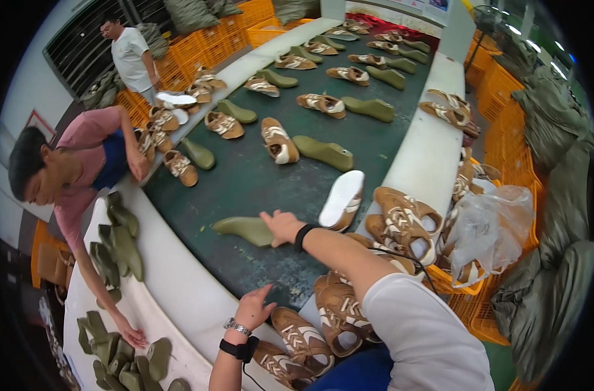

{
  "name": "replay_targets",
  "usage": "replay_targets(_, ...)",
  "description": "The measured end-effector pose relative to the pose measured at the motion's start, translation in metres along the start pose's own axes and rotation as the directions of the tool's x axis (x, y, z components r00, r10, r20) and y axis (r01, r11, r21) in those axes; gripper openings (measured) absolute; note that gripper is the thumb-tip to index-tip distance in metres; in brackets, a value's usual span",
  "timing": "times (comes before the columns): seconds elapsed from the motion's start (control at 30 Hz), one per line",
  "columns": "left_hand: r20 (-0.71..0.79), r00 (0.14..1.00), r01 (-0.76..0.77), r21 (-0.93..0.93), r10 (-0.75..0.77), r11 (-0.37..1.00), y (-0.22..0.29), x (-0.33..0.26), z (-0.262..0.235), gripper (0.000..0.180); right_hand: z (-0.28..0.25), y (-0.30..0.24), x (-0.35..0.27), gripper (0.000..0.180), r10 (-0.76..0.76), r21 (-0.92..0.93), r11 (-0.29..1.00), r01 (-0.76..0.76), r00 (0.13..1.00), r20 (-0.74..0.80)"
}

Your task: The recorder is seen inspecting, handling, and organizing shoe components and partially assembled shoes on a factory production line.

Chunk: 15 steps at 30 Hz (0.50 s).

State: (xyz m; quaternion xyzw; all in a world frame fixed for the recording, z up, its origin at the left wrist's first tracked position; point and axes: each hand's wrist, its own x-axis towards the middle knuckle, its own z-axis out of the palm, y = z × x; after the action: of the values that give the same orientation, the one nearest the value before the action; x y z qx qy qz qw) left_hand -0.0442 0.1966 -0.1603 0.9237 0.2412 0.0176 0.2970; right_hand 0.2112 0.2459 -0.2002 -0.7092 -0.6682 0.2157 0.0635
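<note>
On the dark green conveyor belt (199,202) lies a green shoe last (241,229), its toe pointing left. My right hand (284,227) is closed over the last's right end, and the palm hides part of it. Nearer to me, at the belt's front edge, my left hand (253,309) has its fingers apart and holds nothing. Brown sneakers with white stripes (302,339) stand just right of the left hand. Beyond my right wrist, a sneaker with its white sole showing (342,199) lies tipped over.
Sneakers and lasts lie in pairs up the belt. Sneakers crowd the right ledge (408,156), beside orange crates (505,124) and a clear plastic bag (492,228). At left, a co-worker in pink (88,143) reaches toward lasts piled on a white table (180,326). Another person (131,55) stands farther back.
</note>
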Motion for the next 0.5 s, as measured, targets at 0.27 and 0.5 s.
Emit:
replay_targets(0.27,0.055,0.995,0.089,-0.071,-0.085,0.993,0.007,-0.016,-0.018,0.047,-0.039,0.084,0.009,0.082,0.254,0.536,0.731,-0.422,0.898,0.36)
replay_targets(0.5,0.08,0.997,0.018,-0.015,-0.017,1.0,0.015,-0.006,-0.004,0.047,-0.018,0.037,0.033,0.079,0.18,-0.077,0.982,-0.172,0.979,0.099)
